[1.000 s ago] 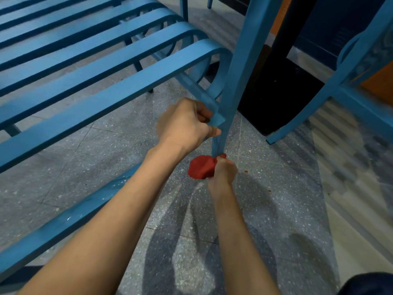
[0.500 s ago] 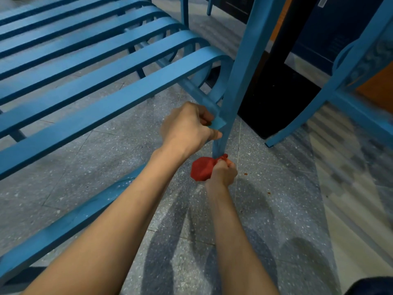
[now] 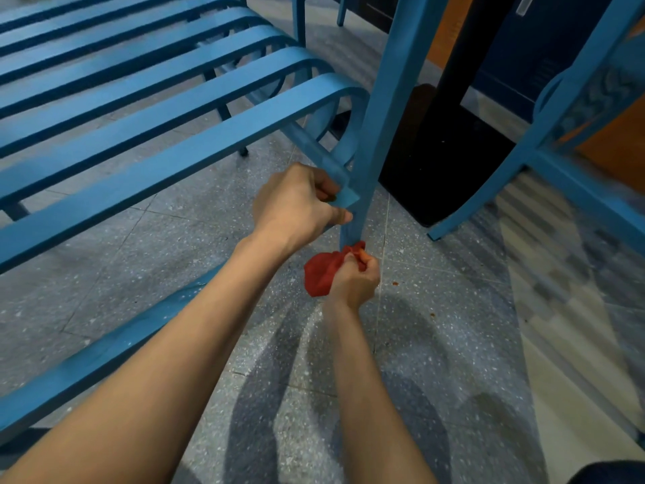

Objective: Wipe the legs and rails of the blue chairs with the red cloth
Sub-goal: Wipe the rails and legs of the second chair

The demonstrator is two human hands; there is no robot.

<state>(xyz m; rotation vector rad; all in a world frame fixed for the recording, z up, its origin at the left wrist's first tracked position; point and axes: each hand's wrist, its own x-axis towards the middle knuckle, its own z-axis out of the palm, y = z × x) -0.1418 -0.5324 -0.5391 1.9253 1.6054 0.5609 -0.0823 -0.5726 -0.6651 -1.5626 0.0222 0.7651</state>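
Speckled grey floor (image 3: 436, 361) fills the lower view, crossed by tile joints and by the soft shadows of two bare forearms that reach forward from the bottom edge. Nearest on the left, a low blue rail (image 3: 104, 354) runs diagonally just above the floor and disappears behind the left forearm.

The right hand (image 3: 354, 279) is lower and nearer than the other. Its fingers (image 3: 366, 265) are curled tight round a bunched red cloth (image 3: 319, 277), most of which bulges out to the left of the fist. The top of the cloth touches the bottom of a blue chair leg (image 3: 380, 127), close to the floor. Just right of that hand, a few small reddish specks (image 3: 395, 283) lie on the floor.

Above it, the left hand (image 3: 296, 204) grips the end of a flat cross rail (image 3: 343, 197) where it joins the leg. Its fingers wrap over the rail, and the thumb beneath points at the leg. The leg rises steeply and runs out of the top edge.

To its left spreads the chair's seat (image 3: 174, 148), made of long blue slats that curl downward at their right ends. Behind the leg a black base (image 3: 446, 162) stands on the floor, with an orange panel (image 3: 450, 33) beyond. A second blue chair (image 3: 544, 113) stands at the right, blurred, one foot on the floor beside the black base.
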